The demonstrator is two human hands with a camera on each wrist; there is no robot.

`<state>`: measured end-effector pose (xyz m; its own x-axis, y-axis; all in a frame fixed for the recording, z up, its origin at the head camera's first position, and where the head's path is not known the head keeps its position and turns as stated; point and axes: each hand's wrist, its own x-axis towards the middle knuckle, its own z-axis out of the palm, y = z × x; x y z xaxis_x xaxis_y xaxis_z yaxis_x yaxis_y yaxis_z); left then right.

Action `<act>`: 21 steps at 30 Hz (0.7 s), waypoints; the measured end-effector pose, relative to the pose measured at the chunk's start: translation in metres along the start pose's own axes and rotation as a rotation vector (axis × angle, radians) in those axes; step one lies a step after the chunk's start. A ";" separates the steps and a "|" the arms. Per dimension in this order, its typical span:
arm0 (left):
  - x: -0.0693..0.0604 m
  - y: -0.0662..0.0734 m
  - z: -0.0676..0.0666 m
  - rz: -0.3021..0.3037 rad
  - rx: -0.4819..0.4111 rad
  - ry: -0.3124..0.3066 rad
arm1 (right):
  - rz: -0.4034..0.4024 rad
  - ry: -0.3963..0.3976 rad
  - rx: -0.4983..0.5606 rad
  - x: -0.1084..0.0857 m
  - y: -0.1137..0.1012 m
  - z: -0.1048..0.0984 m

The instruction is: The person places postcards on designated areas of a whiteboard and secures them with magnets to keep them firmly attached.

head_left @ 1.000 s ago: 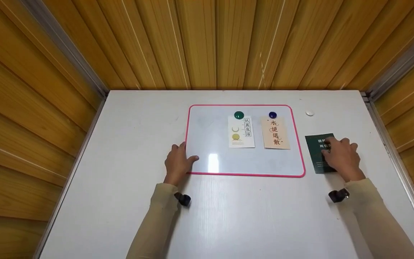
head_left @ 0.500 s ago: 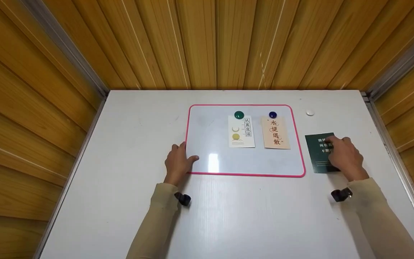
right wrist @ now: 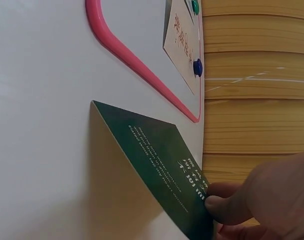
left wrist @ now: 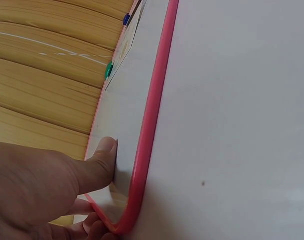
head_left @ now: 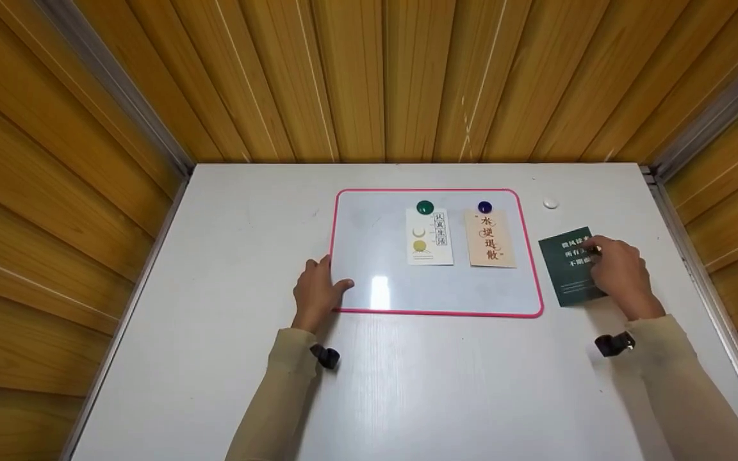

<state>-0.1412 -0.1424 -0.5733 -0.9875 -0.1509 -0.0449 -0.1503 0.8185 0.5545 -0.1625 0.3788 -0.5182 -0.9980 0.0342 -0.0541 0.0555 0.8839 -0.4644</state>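
A small whiteboard [head_left: 375, 256] with a pink rim lies on the table. My left hand [head_left: 316, 291] grips its near left corner, thumb on the white surface and fingers at the rim, as the left wrist view shows. To the right of the board, my right hand [head_left: 622, 275] pinches a dark green card [head_left: 571, 269] by its right side between thumb and fingers. The card [right wrist: 152, 155] is tilted, with one edge raised off the table and a shadow beneath it in the right wrist view. Fingertips behind the card are hidden.
On the board, a green magnet [head_left: 425, 207] sits at the top of a white card [head_left: 430, 240], and a blue magnet [head_left: 485, 207] at the top of a peach card [head_left: 491, 240]. A white magnet [head_left: 550, 203] lies on the table [head_left: 420, 384]. Wood-patterned walls [head_left: 362, 77] enclose it.
My right hand has shifted slightly right and now pinches the green card, which has turned and lifted a little off the table. The left hand stays on the whiteboard.
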 end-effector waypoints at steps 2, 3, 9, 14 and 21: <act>0.000 0.000 -0.001 0.003 0.000 0.000 | -0.007 0.016 0.003 0.000 -0.001 -0.001; 0.000 0.000 -0.001 0.004 0.001 0.000 | -0.009 0.020 0.005 0.000 -0.001 -0.001; -0.001 0.000 -0.002 0.012 -0.005 0.003 | -0.047 0.080 0.008 -0.001 -0.006 -0.001; -0.001 0.002 -0.003 0.008 -0.007 0.004 | -0.061 0.106 0.025 -0.001 -0.009 -0.003; -0.002 0.002 -0.003 0.005 -0.018 -0.001 | -0.070 0.125 0.022 0.000 -0.012 -0.008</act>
<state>-0.1394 -0.1419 -0.5694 -0.9883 -0.1464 -0.0429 -0.1446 0.8093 0.5693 -0.1638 0.3715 -0.5054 -0.9955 0.0316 0.0892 -0.0154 0.8760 -0.4821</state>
